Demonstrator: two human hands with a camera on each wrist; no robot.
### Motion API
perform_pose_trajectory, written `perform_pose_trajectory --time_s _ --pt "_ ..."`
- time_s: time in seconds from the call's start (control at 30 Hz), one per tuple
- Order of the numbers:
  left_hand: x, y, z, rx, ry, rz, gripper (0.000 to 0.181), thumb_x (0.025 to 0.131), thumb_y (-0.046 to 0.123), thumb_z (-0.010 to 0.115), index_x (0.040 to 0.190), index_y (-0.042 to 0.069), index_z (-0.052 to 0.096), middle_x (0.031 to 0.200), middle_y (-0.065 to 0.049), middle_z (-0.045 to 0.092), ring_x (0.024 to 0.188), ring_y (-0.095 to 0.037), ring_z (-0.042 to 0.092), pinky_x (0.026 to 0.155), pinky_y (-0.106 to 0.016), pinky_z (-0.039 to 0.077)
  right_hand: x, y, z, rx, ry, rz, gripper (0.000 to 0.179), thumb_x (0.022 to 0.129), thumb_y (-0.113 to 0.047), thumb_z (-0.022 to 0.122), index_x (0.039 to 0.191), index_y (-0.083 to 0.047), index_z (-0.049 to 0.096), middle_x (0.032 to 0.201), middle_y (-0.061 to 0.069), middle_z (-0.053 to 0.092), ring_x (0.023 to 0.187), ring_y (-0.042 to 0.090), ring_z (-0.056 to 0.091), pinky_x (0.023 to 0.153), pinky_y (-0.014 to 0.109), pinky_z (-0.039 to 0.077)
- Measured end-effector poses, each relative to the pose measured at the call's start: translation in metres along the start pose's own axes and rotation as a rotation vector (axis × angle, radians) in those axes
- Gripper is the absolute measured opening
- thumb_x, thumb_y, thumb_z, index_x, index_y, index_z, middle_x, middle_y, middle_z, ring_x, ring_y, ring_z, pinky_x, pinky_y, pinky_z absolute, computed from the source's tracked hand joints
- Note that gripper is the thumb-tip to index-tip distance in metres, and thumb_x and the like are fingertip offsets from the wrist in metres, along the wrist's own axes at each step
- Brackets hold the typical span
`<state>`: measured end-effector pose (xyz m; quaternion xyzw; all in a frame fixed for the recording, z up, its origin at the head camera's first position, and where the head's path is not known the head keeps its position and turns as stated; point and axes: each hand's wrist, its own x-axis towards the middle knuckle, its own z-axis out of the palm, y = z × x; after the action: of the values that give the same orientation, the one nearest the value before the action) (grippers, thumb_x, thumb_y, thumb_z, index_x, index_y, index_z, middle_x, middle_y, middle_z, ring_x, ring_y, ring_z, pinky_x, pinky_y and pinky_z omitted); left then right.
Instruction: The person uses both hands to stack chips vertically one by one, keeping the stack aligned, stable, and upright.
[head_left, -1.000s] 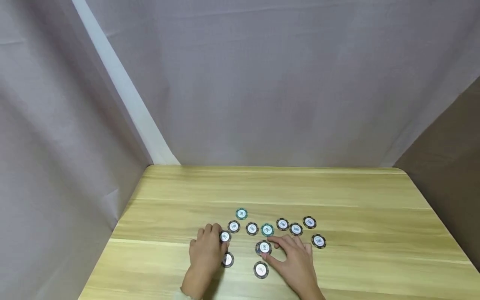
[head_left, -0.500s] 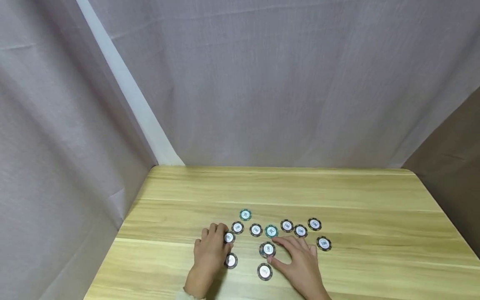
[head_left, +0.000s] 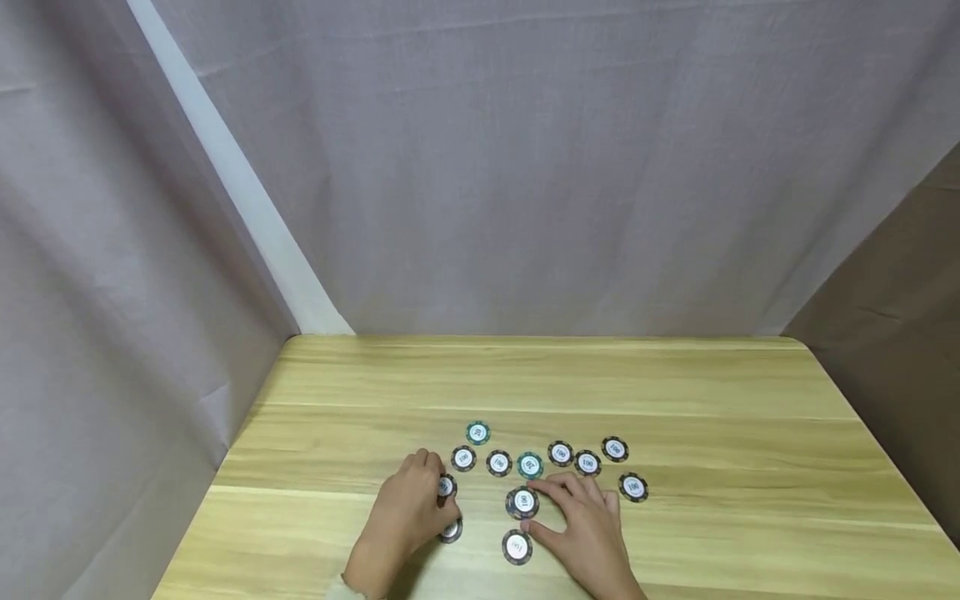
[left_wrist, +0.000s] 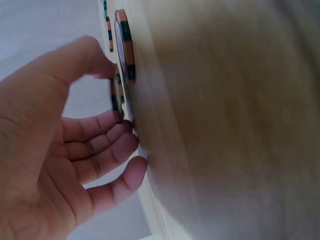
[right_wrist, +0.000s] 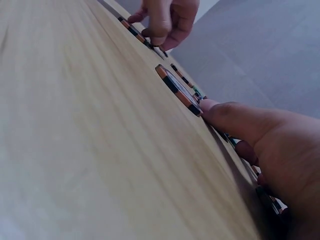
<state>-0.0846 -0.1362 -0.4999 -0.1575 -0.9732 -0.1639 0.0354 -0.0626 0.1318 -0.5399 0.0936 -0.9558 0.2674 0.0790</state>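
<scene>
Fabric (head_left: 517,167), grey and lightly creased, rises well beyond the fingers of the left hand (head_left: 405,508) and the right hand (head_left: 585,529). A brown panel (head_left: 892,333) slants down far to the right of the right fingers. Beneath both hands spreads the wooden table (head_left: 337,417), its grain running crosswise. The left thumb and forefinger are drawn near each other, pinching a pinched chip (head_left: 447,485) by its rim, while the other left fingers bend loosely alongside. The right thumb and forefinger stand just far enough apart to span a middle chip (head_left: 524,501); whether they press on it I cannot tell.

All the dark chips look alike in size. A near chip (head_left: 517,547) lies flat just below the right thumb tip, and a side chip (head_left: 452,531) sits partly hidden beside the left thumb. Past the left fingertips lie a first far chip (head_left: 463,458) and a second far chip (head_left: 498,463). Beyond the right fingers, three upper chips (head_left: 587,462) cluster, and an outer chip (head_left: 633,487) rests right of them. A teal chip (head_left: 529,465) lies just beyond the right forefinger; another teal chip (head_left: 477,432) lies farther past the left fingers.
</scene>
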Motion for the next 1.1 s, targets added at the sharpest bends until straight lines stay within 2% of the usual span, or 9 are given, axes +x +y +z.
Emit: perform_pose_trajectory --time_s 0.1,0.2,0.4,0.53,0.63,0.87,1.1 --pt "0.002 0.002 0.000 -0.041 -0.008 0.000 0.031 0.073 0.023 0.077 0.096 0.007 0.063 0.086 0.002 0.054 0.076 -0.011 0.052 0.064 -0.030 0.056 0.000 0.001 0.000 -0.002 0.010 -0.006 0.048 0.077 -0.048 0.091 0.121 -0.034 0.077 0.112 -0.019 0.064 0.109 0.009 0.052 0.083 0.036 0.029" --pt "0.003 0.006 0.000 -0.065 0.019 0.014 0.030 0.072 0.021 0.075 0.098 0.007 0.065 0.087 0.003 0.055 0.076 -0.010 0.052 0.064 -0.031 0.056 0.000 0.000 0.001 0.001 0.021 -0.017 0.047 0.077 -0.047 0.091 0.120 -0.035 0.077 0.111 -0.020 0.063 0.106 0.007 0.051 0.082 0.035 0.028" --pt "0.001 0.023 0.001 -0.092 0.082 0.101 0.024 0.076 0.020 0.072 0.098 0.010 0.069 0.091 0.003 0.059 0.079 -0.010 0.056 0.068 -0.030 0.057 0.000 -0.001 0.001 -0.004 0.041 -0.030 0.047 0.076 -0.046 0.092 0.120 -0.035 0.077 0.111 -0.020 0.063 0.104 0.006 0.050 0.081 0.034 0.028" --pt "-0.001 0.038 0.002 -0.114 0.080 0.147 0.022 0.077 0.021 0.072 0.097 0.011 0.072 0.095 0.003 0.062 0.082 -0.009 0.059 0.071 -0.028 0.058 -0.002 0.000 0.000 -0.004 0.052 -0.039 0.047 0.076 -0.046 0.092 0.119 -0.035 0.077 0.112 -0.020 0.064 0.105 0.007 0.051 0.082 0.034 0.029" --pt "-0.002 0.047 0.004 -0.092 0.073 0.163 0.024 0.078 0.023 0.074 0.099 0.011 0.073 0.096 0.003 0.062 0.083 -0.009 0.060 0.071 -0.028 0.058 -0.003 0.002 0.001 -0.012 0.057 -0.044 0.047 0.076 -0.047 0.092 0.119 -0.034 0.077 0.113 -0.019 0.064 0.106 0.008 0.052 0.082 0.034 0.029" --pt "-0.003 0.061 0.012 -0.038 0.009 0.177 0.032 0.081 0.030 0.078 0.108 0.013 0.074 0.100 0.005 0.065 0.087 -0.009 0.061 0.072 -0.029 0.057 -0.005 0.005 0.003 -0.010 0.031 -0.032 0.050 0.075 -0.049 0.091 0.121 -0.032 0.077 0.115 -0.018 0.063 0.108 0.008 0.051 0.082 0.035 0.028" --pt "0.003 0.069 0.013 -0.060 0.043 0.203 0.038 0.086 0.023 0.078 0.120 0.008 0.070 0.108 -0.001 0.071 0.097 -0.014 0.067 0.081 -0.031 0.059 -0.002 0.004 0.002 0.006 0.066 -0.063 0.045 0.074 -0.043 0.093 0.114 -0.030 0.077 0.113 -0.016 0.065 0.109 0.010 0.054 0.082 0.035 0.030"
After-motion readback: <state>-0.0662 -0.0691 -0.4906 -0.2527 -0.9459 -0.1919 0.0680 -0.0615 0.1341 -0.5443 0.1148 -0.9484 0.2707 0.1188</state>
